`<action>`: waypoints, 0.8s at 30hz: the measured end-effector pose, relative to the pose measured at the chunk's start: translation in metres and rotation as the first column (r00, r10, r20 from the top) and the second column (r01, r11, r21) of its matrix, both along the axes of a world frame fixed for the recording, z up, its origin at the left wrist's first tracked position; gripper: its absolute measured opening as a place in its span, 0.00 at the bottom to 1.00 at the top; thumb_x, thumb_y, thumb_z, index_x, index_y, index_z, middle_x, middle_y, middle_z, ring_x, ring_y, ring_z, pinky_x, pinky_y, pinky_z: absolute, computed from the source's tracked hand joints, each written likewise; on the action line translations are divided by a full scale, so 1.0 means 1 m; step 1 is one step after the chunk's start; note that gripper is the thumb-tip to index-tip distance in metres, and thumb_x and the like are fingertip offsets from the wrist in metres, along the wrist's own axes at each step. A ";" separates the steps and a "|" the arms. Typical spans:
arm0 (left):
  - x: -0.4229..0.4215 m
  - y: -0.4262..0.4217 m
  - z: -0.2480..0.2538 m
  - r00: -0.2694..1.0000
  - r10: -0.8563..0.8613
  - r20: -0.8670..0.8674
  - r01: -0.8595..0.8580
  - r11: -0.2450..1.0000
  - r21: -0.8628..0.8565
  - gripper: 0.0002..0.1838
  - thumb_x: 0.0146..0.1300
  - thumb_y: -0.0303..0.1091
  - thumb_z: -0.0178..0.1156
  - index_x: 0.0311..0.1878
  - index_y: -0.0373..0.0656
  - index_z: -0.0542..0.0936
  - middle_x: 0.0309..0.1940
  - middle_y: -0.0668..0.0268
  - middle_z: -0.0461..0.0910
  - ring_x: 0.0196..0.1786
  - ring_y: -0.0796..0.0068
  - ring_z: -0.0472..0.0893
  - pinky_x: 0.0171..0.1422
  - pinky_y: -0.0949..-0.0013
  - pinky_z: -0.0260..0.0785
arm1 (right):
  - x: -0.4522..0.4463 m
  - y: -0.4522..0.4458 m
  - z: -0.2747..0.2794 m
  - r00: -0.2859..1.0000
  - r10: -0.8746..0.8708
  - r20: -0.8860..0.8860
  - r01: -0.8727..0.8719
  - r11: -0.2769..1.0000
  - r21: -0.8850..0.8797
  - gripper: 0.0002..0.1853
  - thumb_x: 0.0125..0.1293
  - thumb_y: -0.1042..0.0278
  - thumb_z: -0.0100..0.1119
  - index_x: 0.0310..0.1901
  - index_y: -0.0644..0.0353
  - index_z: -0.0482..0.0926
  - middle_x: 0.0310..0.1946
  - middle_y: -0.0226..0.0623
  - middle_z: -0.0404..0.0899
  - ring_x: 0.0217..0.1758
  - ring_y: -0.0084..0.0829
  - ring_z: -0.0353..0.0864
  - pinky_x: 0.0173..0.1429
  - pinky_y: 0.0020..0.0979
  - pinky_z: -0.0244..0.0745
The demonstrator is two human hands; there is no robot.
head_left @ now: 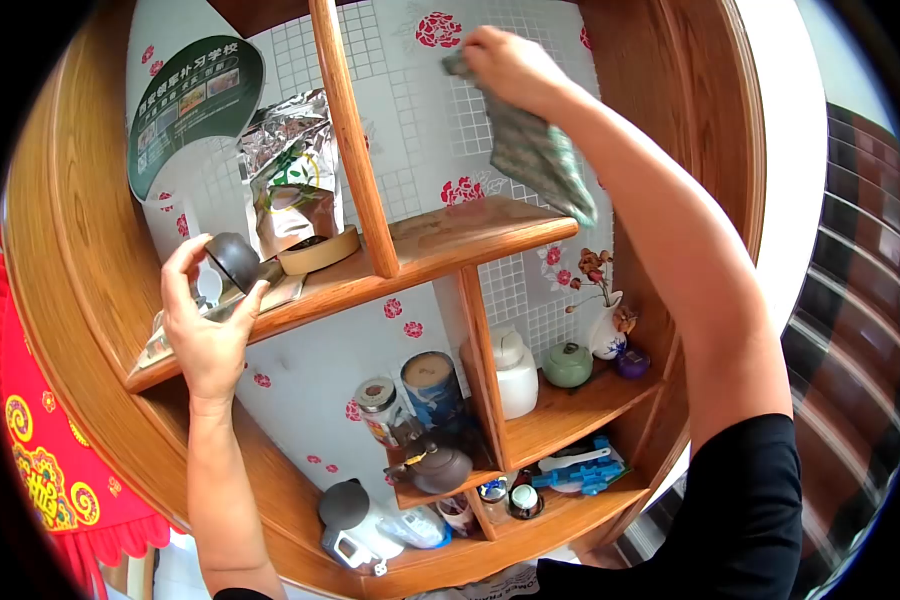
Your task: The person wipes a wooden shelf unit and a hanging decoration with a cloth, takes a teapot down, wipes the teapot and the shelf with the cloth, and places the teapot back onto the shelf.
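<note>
High on the right, my right hand [510, 68] is closed on a bunched end of a green patterned cloth [538, 160], which hangs down in front of the flowered back wall. The cloth's lower tip reaches the right end of the upper shelf [480, 228]. At the left of this shelf, my left hand [208, 325] has its fingers and thumb curled around a dark, rounded, cup-like thing [234, 260]. A small white piece [210, 285] shows beside it. Close by are a roll of tan tape [320, 252] and a silver foil bag [292, 180].
A green round fan [195, 115] leans behind the bag. A wooden post [355, 140] divides the upper compartment. Lower shelves hold a dark teapot [432, 462], a white jar [515, 375], a green pot [568, 365], a flower vase [608, 330] and a white kettle [360, 525].
</note>
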State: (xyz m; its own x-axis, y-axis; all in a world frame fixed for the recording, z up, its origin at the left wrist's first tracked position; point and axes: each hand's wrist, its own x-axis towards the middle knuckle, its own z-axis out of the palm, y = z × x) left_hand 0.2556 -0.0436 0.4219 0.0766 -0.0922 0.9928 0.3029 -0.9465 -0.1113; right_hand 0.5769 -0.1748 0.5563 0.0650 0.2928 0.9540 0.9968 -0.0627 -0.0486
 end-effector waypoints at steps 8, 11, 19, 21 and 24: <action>0.012 0.018 -0.004 0.964 -0.265 0.007 0.248 0.893 -0.375 0.28 0.47 0.26 0.67 0.53 0.42 0.68 0.46 0.65 0.71 0.50 0.74 0.71 0.58 0.68 0.62 | -0.038 0.095 -0.038 0.960 0.204 0.193 0.092 0.420 -0.903 0.27 0.62 0.54 0.48 0.60 0.57 0.66 0.57 0.51 0.67 0.61 0.47 0.66 0.64 0.39 0.61; 0.011 0.015 -0.004 0.971 -0.237 -0.020 0.213 0.903 -0.373 0.28 0.46 0.27 0.67 0.52 0.42 0.68 0.46 0.65 0.71 0.50 0.74 0.71 0.58 0.68 0.62 | -0.024 0.111 -0.053 0.939 0.226 0.259 0.164 0.368 -0.915 0.28 0.61 0.53 0.49 0.63 0.53 0.62 0.61 0.49 0.62 0.63 0.48 0.62 0.66 0.40 0.57; 0.005 0.010 -0.004 0.978 -0.171 -0.122 0.114 0.919 -0.378 0.27 0.46 0.26 0.65 0.51 0.41 0.69 0.45 0.63 0.71 0.51 0.72 0.71 0.59 0.66 0.61 | -0.018 0.103 -0.069 0.965 0.159 0.208 0.111 0.470 -0.876 0.24 0.60 0.65 0.49 0.60 0.47 0.66 0.58 0.47 0.61 0.60 0.47 0.64 0.64 0.40 0.60; 0.001 0.012 -0.005 0.978 -0.181 -0.105 0.128 0.915 -0.382 0.27 0.46 0.26 0.65 0.51 0.40 0.68 0.46 0.63 0.71 0.52 0.71 0.71 0.60 0.65 0.60 | -0.004 0.107 -0.070 0.942 0.254 0.218 0.068 0.494 -0.867 0.24 0.57 0.69 0.51 0.58 0.49 0.68 0.58 0.46 0.63 0.59 0.47 0.66 0.63 0.39 0.61; 0.000 0.016 -0.005 0.971 -0.231 -0.061 0.185 0.889 -0.420 0.27 0.46 0.26 0.65 0.51 0.40 0.68 0.47 0.64 0.70 0.53 0.71 0.70 0.62 0.64 0.59 | 0.020 0.101 -0.068 0.944 0.204 0.261 0.135 0.483 -0.865 0.24 0.54 0.72 0.52 0.56 0.52 0.71 0.54 0.47 0.67 0.57 0.46 0.68 0.61 0.39 0.62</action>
